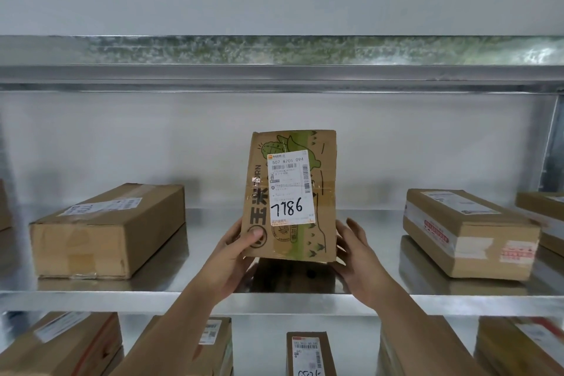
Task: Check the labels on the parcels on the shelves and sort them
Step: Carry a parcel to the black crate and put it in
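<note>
A cardboard parcel (323, 217) with green corn drawings stands upright at the middle of the metal shelf (213, 293), tilted up off its surface. Its white label (291, 189) faces me and reads 7786 in black handwriting. My left hand (236, 256) grips the parcel's lower left edge, thumb on the front face. My right hand (357, 250) lies against the lower right side with fingers straight, supporting it from beside and below.
A brown box (106, 232) lies flat at the left of the same shelf, and a taped box (470, 232) at the right, with another (546, 210) behind it. Several labelled parcels (309, 354) sit on the shelf below. An upper shelf beam (280, 76) runs overhead.
</note>
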